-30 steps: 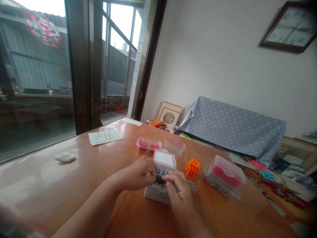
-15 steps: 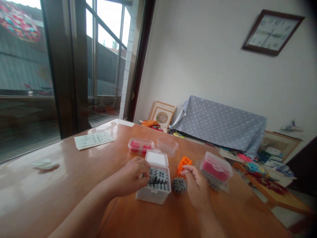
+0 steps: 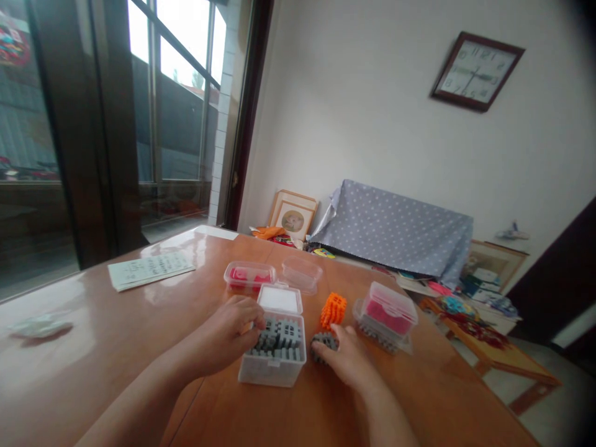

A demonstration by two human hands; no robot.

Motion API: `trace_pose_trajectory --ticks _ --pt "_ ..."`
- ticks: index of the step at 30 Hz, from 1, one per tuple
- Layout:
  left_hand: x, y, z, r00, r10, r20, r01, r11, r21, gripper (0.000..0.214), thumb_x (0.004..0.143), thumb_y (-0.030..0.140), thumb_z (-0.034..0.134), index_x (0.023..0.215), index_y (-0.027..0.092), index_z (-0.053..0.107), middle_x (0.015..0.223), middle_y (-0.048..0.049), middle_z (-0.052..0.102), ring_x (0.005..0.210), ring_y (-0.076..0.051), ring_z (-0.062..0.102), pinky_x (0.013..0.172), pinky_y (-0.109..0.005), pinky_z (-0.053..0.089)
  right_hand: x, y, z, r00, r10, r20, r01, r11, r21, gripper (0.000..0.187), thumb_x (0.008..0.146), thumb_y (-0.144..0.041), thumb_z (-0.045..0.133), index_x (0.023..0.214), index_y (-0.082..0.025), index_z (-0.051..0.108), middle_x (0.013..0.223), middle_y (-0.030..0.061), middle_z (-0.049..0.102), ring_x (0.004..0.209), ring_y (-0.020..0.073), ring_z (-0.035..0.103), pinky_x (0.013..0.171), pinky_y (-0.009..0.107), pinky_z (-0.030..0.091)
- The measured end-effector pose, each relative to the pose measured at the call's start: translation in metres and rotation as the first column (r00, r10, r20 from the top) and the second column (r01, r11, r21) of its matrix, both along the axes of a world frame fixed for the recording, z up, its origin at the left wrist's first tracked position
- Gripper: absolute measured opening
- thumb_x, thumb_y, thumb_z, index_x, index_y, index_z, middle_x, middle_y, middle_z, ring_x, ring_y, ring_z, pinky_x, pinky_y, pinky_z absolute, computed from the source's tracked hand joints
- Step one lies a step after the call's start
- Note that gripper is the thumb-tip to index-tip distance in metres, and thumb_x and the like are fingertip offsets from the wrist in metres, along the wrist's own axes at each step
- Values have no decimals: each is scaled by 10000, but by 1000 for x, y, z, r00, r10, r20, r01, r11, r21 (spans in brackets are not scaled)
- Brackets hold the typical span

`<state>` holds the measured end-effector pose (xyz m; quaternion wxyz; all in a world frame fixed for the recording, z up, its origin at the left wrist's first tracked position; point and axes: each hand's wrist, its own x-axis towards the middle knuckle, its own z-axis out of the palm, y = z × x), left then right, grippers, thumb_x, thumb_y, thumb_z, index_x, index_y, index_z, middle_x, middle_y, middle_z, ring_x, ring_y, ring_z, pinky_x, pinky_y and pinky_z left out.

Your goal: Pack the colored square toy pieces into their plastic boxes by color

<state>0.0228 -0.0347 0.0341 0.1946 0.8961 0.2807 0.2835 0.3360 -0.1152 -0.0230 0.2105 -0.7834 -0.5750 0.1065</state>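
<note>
A clear plastic box (image 3: 272,372), its lid (image 3: 280,299) tipped back, holds grey notched plastic building pieces (image 3: 285,332). My left hand (image 3: 239,323) is at its left rim, fingers curled over the edge and thumb bent in. Whatever they pinch is hidden. Right of the box lies a grey block of notched pieces (image 3: 321,340). My right hand (image 3: 349,357) is at this block, thumb across its near side and fingers apart at its right. Just behind, an orange block of similar pieces (image 3: 334,310) stands on the table, free of my hands.
An open tub with red pieces (image 3: 250,276) and a loose clear lid (image 3: 302,275) sit behind the box. To the right is a closed tub of red pieces (image 3: 388,312) on another container. Papers (image 3: 151,271) and a pale crumpled item (image 3: 41,326) lie left on the wooden table (image 3: 265,416).
My right hand has moved from beside the orange block down and left to the grey block. My left hand stays at the box. The view has swung slightly right.
</note>
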Motion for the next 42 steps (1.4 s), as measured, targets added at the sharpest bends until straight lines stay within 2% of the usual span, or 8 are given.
trace_pose_trajectory --ticks 8,15,20,25,30,34,38,42 --pt "1 3 -2 1000 8 6 -8 1000 -3 158 848 135 551 910 219 669 985 -28 683 986 -212 593 882 -330 442 -4 0 10 1000 22 12 -22 1000 4 378 804 -518 656 1026 -221 728 993 68 657 919 239 647 811 316 453" --pt "1 2 -3 1000 10 12 -10 1000 -9 145 864 157 555 924 218 672 993 -34 690 987 -214 600 882 -331 444 1 -1 5 999 28 -44 -18 977 213 216 741 -443 719 767 -229 731 798 28 666 753 213 635 658 282 418" --pt "1 5 -4 1000 14 16 -14 1000 -14 141 863 165 569 931 222 679 987 -28 693 973 -211 607 876 -327 444 4 -2 13 976 9 -216 54 958 283 287 774 -443 688 932 -206 725 853 49 715 810 238 661 723 314 468" --pt "1 4 -3 999 6 33 -6 1000 -12 138 863 164 575 929 215 685 968 -26 693 945 -205 609 860 -319 446 -7 -7 30 917 74 -392 68 939 336 458 760 -437 706 1131 -173 660 966 66 731 876 258 671 791 358 501" --pt "2 2 0 998 9 55 -7 1000 -26 131 871 174 580 930 210 692 962 -29 701 945 -204 610 867 -322 451 -18 -11 37 821 161 -548 101 903 417 402 868 -498 607 1110 -182 663 896 47 713 819 230 662 749 341 518" --pt "3 -1 3 994 33 101 -28 998 -52 121 896 214 588 943 207 699 978 -35 703 953 -201 615 870 -319 463 -32 -12 35 717 231 -658 152 869 471 401 892 -474 583 1174 -193 622 999 74 715 877 236 678 775 355 536" --pt "6 -9 8 986 46 158 -28 993 -113 180 924 326 615 1025 205 700 993 -39 712 942 -198 632 862 -317 485 -66 -16 40 614 399 -681 36 848 529 345 908 -446 598 1175 -230 567 1049 75 721 956 235 692 841 360 552" --pt "11 -15 11 966 -24 257 77 976 -202 235 913 332 652 1103 199 687 1079 -49 728 994 -193 651 918 -314 497 -103 -18 43 499 511 -700 -100 836 540 297 952 -459 563 1160 -251 522 1131 84 717 1024 234 692 905 379 554"
